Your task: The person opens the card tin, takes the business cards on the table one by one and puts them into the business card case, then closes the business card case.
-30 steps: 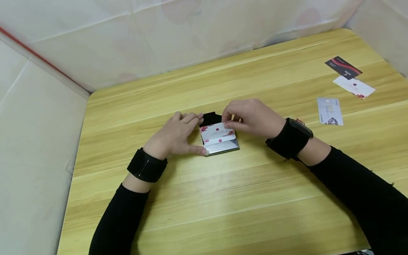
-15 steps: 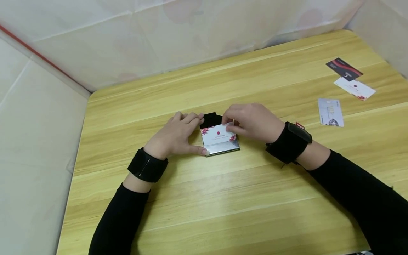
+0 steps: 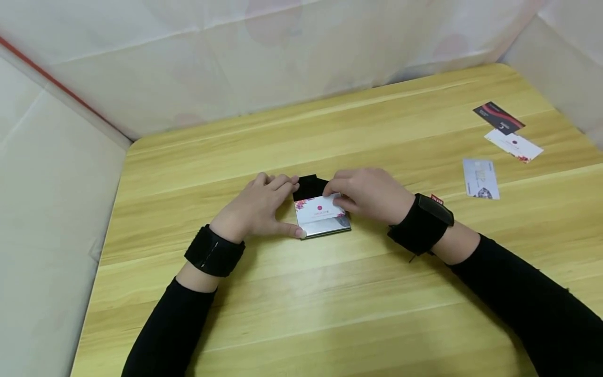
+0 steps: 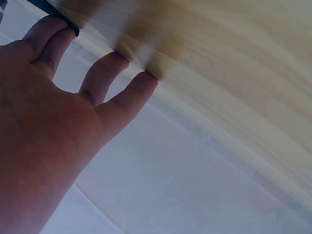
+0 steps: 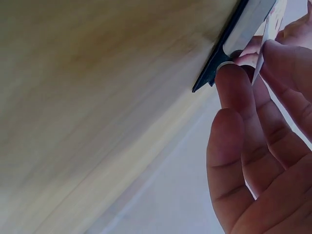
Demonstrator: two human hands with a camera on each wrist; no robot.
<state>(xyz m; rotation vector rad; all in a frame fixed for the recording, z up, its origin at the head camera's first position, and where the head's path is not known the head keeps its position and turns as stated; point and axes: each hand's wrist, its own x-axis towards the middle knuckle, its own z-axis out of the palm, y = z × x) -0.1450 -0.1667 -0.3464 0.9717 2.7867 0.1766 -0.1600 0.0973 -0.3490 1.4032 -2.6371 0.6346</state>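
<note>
An open card case [image 3: 325,228] with a silvery front part and a black flap [image 3: 311,187] lies on the table. My left hand [image 3: 259,209] holds its left side, thumb at the near corner and fingers at the far corner. Between thumb and fingertips, my right hand [image 3: 369,193] pinches a white business card [image 3: 313,210] with pink flowers, overlapping the case in the head view. From the right wrist, that card [image 5: 261,56] shows edge-on, tilted over the case [image 5: 239,36]. Two left fingertips touch the case's dark edge [image 4: 66,19] in the left wrist view.
On the wooden table [image 3: 282,309], at the right, lie a black and red card [image 3: 497,116], a white flowered card [image 3: 515,145] partly under it, and a grey VIP card [image 3: 480,179]. A pale cloth wall [image 3: 282,57] stands behind the table.
The right hand has brought the business card down lower over the case, and its pink-patterned reflection in the silvery part has gone. The left hand stays on the case. The head view has tilted slightly.
</note>
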